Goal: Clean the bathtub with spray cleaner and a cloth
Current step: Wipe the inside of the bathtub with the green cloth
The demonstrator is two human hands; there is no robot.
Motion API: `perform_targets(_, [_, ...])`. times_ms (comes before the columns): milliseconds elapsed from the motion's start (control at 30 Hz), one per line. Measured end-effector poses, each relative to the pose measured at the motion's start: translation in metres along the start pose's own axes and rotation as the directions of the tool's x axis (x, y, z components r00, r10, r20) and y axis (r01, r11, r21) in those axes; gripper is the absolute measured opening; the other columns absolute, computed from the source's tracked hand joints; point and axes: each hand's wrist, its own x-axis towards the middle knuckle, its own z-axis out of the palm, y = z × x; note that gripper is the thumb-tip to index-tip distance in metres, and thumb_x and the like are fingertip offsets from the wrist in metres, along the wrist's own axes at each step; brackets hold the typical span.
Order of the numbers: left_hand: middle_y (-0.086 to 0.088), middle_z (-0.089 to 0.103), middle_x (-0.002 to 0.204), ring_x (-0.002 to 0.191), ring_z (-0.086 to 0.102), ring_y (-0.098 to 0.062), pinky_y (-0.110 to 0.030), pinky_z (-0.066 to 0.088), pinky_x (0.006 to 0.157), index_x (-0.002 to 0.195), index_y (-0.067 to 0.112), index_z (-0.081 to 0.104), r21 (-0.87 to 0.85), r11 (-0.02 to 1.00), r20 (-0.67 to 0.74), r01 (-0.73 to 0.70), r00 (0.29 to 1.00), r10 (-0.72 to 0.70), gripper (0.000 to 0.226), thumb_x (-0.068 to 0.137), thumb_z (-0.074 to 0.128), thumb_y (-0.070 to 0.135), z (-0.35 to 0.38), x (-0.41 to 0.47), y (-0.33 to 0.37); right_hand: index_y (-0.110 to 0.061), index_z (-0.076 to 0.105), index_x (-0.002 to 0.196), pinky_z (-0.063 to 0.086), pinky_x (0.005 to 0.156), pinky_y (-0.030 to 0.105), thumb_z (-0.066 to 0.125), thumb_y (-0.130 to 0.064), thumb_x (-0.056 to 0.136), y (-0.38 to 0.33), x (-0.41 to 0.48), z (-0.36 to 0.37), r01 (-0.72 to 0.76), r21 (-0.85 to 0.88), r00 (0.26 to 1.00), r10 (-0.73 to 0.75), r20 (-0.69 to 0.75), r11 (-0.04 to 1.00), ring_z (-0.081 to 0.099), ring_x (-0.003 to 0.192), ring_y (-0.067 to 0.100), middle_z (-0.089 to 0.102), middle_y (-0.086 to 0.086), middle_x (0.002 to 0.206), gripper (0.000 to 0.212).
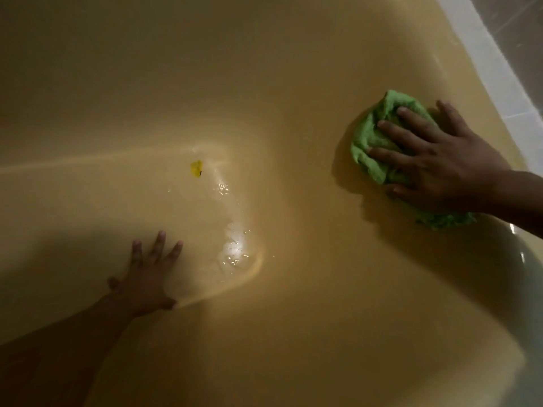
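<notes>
My right hand (449, 163) lay flat on the green cloth (370, 136), fingers spread and nearly straight, pressing it rather than gripping it. The cloth was bunched up under my palm against the sloping inner side of the bathtub (205, 69), on the right, just below the rim. Part of it stuck out beneath my wrist.

My left hand (147, 277) was open too, fingers splayed, resting palm-down on the bottom of the tub and holding nothing.

Inside the tub there was little: a thin puddle of water (235, 248) glinted just right of my left hand and ran up in a wet streak. Near the top of that streak lay a small yellow scrap (196, 168), well apart from both hands. Beyond the rim, in the top right corner, were a white strip (482, 54) and grey tiles (517, 30).
</notes>
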Motion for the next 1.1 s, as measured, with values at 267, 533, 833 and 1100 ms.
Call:
perform_targets(267, [0.021, -0.059, 0.142, 0.149, -0.035, -0.038, -0.084, 0.027, 0.101, 0.135, 0.056, -0.04, 0.007, 1.0, 0.012, -0.009, 1.0, 0.009, 0.137, 0.073, 0.082, 0.062, 0.003, 0.004, -0.005, -0.034, 0.02, 0.161, 0.0, 0.122, 0.062, 0.005, -0.072, 0.087, -0.101, 0.103, 0.038, 0.063, 0.019, 0.998, -0.063, 0.027, 0.998, -0.003, 0.156, 0.04, 0.011, 0.013, 0.169, 0.085])
perform_targets(533, [0.025, -0.06, 0.14, 0.147, -0.04, -0.038, -0.087, 0.024, 0.099, 0.137, 0.061, -0.037, -0.008, 1.0, -0.002, -0.017, 1.0, 0.017, 0.139, 0.07, 0.084, 0.061, 0.005, 0.01, -0.01, -0.026, -0.004, 0.162, -0.01, 0.12, 0.062, 0.007, -0.073, 0.09, -0.235, 0.105, 0.072, 0.173, 0.237, 0.973, -0.203, 0.111, 0.956, -0.023, 0.151, 0.044, -0.016, 0.018, 0.166, 0.087])
perform_targets(833, [0.027, -0.06, 0.138, 0.147, -0.04, -0.038, -0.086, 0.024, 0.1, 0.138, 0.061, -0.036, -0.02, 1.0, 0.014, -0.016, 1.0, 0.016, 0.138, 0.073, 0.085, 0.055, -0.003, 0.008, -0.01, -0.04, -0.015, 0.159, -0.017, 0.122, 0.053, 0.0, -0.074, 0.09, -0.233, 0.073, 0.066, 0.458, 0.358, 0.767, -0.565, 0.303, 0.814, -0.036, 0.146, 0.025, -0.035, 0.0, 0.158, 0.079])
perform_targets(1100, [0.023, -0.056, 0.145, 0.151, -0.036, -0.026, -0.082, 0.024, 0.104, 0.15, 0.054, -0.028, 0.031, 0.998, 0.026, -0.055, 0.998, 0.054, 0.133, 0.074, 0.081, 0.061, -0.008, -0.001, -0.031, -0.025, 0.024, 0.16, 0.008, 0.121, 0.047, 0.019, -0.063, 0.09, -0.224, 0.06, 0.069, 0.202, 0.393, 0.949, -0.278, 0.147, 0.897, 0.012, 0.155, 0.031, 0.018, 0.014, 0.167, 0.079])
